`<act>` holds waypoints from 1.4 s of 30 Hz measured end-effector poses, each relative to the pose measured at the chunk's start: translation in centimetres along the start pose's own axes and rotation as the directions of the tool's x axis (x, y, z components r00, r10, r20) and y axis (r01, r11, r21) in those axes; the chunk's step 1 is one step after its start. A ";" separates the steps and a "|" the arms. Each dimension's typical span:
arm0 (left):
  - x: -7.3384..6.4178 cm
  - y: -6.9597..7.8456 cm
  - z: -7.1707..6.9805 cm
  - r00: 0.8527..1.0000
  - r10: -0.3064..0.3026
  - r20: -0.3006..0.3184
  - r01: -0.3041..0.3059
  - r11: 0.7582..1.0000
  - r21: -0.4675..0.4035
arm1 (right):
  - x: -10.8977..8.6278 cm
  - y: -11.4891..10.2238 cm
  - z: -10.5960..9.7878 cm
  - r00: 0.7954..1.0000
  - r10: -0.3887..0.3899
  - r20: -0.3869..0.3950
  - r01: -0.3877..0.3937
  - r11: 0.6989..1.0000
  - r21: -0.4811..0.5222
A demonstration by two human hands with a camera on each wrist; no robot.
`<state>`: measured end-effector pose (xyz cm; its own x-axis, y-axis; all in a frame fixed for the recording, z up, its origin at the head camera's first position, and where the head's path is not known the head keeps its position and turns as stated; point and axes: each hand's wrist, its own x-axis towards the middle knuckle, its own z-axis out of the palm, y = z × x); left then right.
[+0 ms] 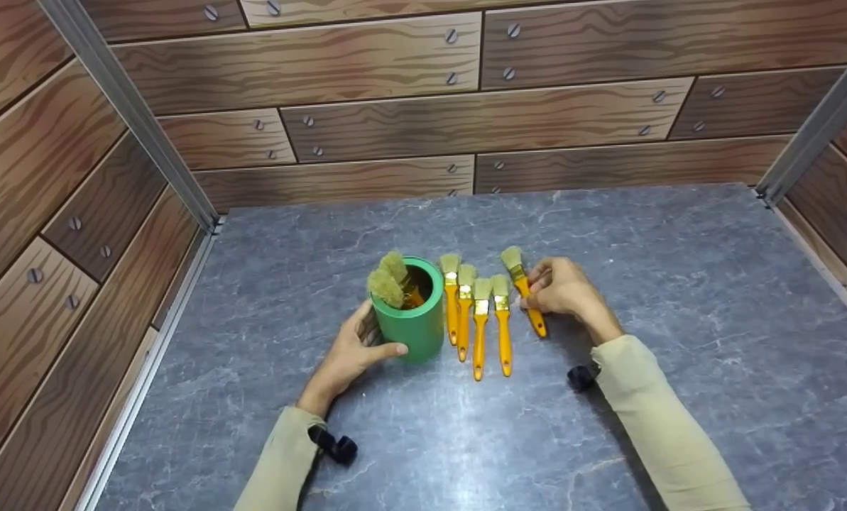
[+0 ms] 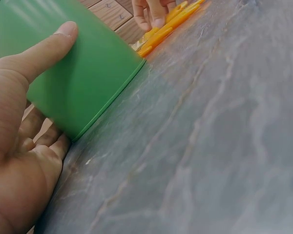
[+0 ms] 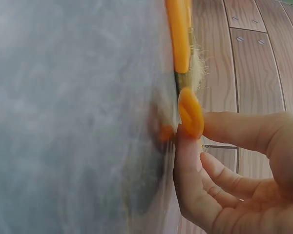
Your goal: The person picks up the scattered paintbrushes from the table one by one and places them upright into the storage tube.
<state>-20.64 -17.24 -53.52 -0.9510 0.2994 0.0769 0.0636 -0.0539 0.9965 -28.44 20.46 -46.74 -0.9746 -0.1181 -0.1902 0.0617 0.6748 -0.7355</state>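
Observation:
My left hand [image 1: 348,353] holds a green cylindrical container [image 1: 414,332] from its left side, the thumb lying along the front. Two paintbrushes [image 1: 386,284] stand in it, pale bristles up and leaning over the left rim. With thumb and fingers, my right hand [image 1: 565,289] pinches the orange handle of another paintbrush [image 1: 537,321]. Its bristles point away from me; in the right wrist view the handle end [image 3: 190,114] shows between the fingertips, close to the tabletop. Between the hands, several more paintbrushes [image 1: 480,333] lie side by side, handles towards me.
The grey marbled tabletop [image 1: 466,447] lies under everything. Wood-patterned panels [image 1: 380,71] rise at the back and both sides, with metal posts [image 1: 146,121] at the corners. A black strap device [image 1: 334,446] sits at each wrist.

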 end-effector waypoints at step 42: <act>-0.1 0.0 0.0 1.000 0.024 0.009 -0.024 1.000 0.001 | -4.4 -7.8 -1.5 0.899 -0.335 -0.283 0.436 0.745 0.504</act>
<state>-20.52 -17.24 -53.52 -0.9464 0.3066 0.1015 0.0872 -0.0601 0.9944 -24.97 16.82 -39.18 -0.9576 -0.1260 0.2593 -0.2707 0.0839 -0.9590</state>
